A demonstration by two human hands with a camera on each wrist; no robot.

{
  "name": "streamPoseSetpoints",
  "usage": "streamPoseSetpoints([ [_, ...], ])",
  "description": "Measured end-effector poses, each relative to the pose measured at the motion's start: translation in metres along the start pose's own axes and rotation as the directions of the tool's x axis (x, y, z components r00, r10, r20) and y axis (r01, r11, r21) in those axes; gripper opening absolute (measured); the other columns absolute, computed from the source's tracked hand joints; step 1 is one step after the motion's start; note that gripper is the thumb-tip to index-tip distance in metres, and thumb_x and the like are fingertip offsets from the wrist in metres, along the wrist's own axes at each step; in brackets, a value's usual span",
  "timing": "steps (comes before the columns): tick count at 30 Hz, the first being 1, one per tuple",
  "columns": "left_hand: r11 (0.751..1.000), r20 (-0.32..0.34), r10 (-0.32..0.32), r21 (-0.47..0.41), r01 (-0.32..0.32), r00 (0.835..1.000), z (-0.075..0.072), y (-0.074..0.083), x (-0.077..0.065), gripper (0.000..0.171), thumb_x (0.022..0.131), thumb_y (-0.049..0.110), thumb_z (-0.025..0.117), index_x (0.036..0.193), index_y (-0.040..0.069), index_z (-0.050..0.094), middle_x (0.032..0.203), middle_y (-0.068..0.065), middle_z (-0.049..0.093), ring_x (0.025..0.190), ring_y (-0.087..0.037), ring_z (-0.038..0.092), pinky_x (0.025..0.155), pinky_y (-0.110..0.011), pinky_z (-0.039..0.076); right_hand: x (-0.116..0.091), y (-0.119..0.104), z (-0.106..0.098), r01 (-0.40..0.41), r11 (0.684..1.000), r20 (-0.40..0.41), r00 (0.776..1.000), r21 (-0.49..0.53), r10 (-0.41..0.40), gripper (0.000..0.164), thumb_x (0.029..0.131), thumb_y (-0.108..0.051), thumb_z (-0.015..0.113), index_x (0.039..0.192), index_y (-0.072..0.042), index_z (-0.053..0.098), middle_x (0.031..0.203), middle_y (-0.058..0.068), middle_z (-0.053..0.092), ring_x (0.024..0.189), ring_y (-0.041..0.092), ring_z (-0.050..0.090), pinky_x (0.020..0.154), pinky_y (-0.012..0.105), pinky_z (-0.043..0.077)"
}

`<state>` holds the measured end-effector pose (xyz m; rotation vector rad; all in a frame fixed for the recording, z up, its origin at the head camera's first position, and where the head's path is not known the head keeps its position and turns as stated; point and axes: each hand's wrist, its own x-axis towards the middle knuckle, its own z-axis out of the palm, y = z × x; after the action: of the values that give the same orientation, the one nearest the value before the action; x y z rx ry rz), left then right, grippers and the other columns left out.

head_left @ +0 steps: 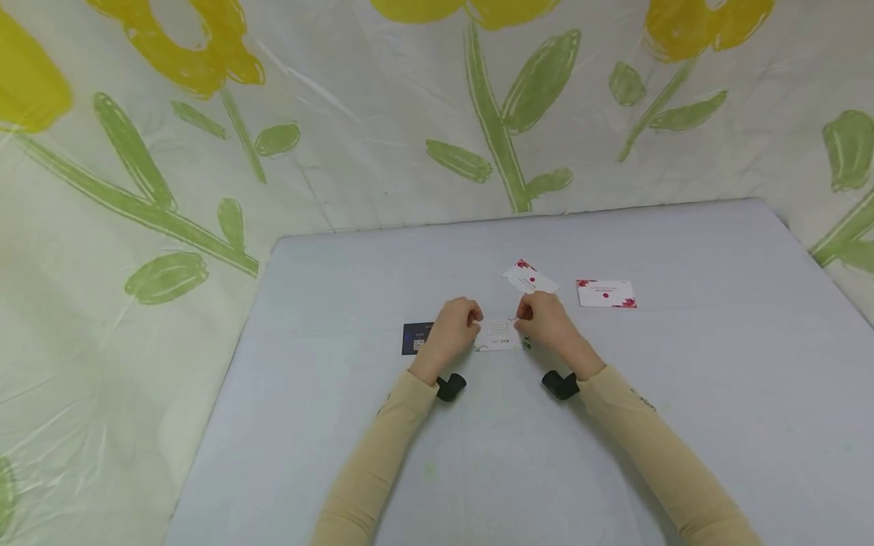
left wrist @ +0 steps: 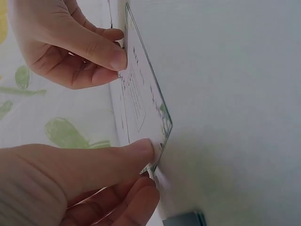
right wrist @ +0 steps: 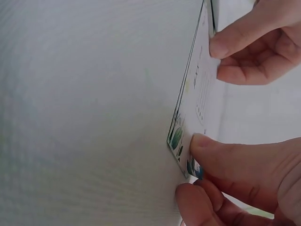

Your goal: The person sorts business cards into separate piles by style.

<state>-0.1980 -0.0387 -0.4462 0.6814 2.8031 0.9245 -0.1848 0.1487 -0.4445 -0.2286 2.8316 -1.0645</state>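
A white card (head_left: pixel 497 340) with green leaf decoration and small print lies level between my two hands, close over the table. My left hand (head_left: pixel 451 334) pinches its left end, the thumb on the top face in the left wrist view. At the opposite end my right hand (head_left: pixel 551 326) pinches the card between thumb and fingers. In the right wrist view the floral card (right wrist: pixel 190 108) shows a doubled line along its near edge. Partly hidden by the left hand, a dark blue card (head_left: pixel 413 338) with a square code lies on the table.
Beyond the right hand a white card with red flowers (head_left: pixel 531 276) lies askew. Another red-flowered card (head_left: pixel 606 294) lies farther right. The pale-clothed table (head_left: pixel 328 425) ends at a flower-printed curtain (head_left: pixel 382 152). Black wrist cameras (head_left: pixel 451 387) sit under both wrists.
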Motion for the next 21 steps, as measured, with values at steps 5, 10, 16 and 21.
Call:
streamPoseSetpoints([
  [5, 1.0, 0.017, -0.003, 0.019, 0.003, 1.0, -0.001, 0.001, 0.0, 0.008, 0.082, -0.006, 0.061, 0.088, -0.001, 0.064, 0.082, -0.008, 0.055, 0.075, -0.018, 0.048, 0.065, -0.025, 0.042, -0.001, 0.0, 0.0, 0.002, 1.0, 0.005, 1.0, -0.011, -0.002, 0.008, 0.079, 0.001, 0.068, 0.077, 0.002, 0.06, 0.074, 0.01, 0.057, 0.067, 0.02, 0.05, 0.06, 0.029, 0.042],
  [10, 0.999, 0.078, -0.015, 0.052, 0.011, 0.997, -0.003, 0.004, 0.002, 0.009, 0.086, -0.003, 0.058, 0.091, 0.0, 0.065, 0.085, -0.008, 0.056, 0.076, -0.018, 0.049, 0.068, -0.026, 0.044, -0.003, -0.001, -0.002, 0.014, 1.0, 0.008, 1.0, -0.002, -0.014, 0.006, 0.082, -0.001, 0.065, 0.078, 0.003, 0.063, 0.073, 0.01, 0.058, 0.066, 0.019, 0.051, 0.059, 0.029, 0.042],
  [16, 0.995, 0.099, 0.073, 0.063, -0.079, 0.992, -0.006, -0.002, 0.015, 0.011, 0.089, 0.001, 0.055, 0.09, 0.0, 0.066, 0.084, -0.008, 0.058, 0.076, -0.018, 0.051, 0.069, -0.026, 0.046, -0.004, 0.007, -0.013, 0.013, 0.998, -0.013, 1.0, 0.057, -0.012, 0.013, 0.089, -0.009, 0.06, 0.085, 0.002, 0.066, 0.078, 0.009, 0.061, 0.071, 0.02, 0.051, 0.063, 0.029, 0.043],
  [21, 0.994, 0.098, 0.102, 0.02, -0.105, 0.99, -0.012, 0.012, 0.039, 0.018, 0.093, 0.004, 0.052, 0.106, -0.002, 0.063, 0.101, -0.012, 0.061, 0.093, -0.021, 0.055, 0.082, -0.03, 0.046, 0.001, 0.014, -0.036, -0.03, 0.997, -0.117, 0.992, 0.067, 0.037, 0.015, 0.09, -0.01, 0.059, 0.092, 0.004, 0.064, 0.085, 0.015, 0.062, 0.078, 0.026, 0.053, 0.066, 0.033, 0.044],
])
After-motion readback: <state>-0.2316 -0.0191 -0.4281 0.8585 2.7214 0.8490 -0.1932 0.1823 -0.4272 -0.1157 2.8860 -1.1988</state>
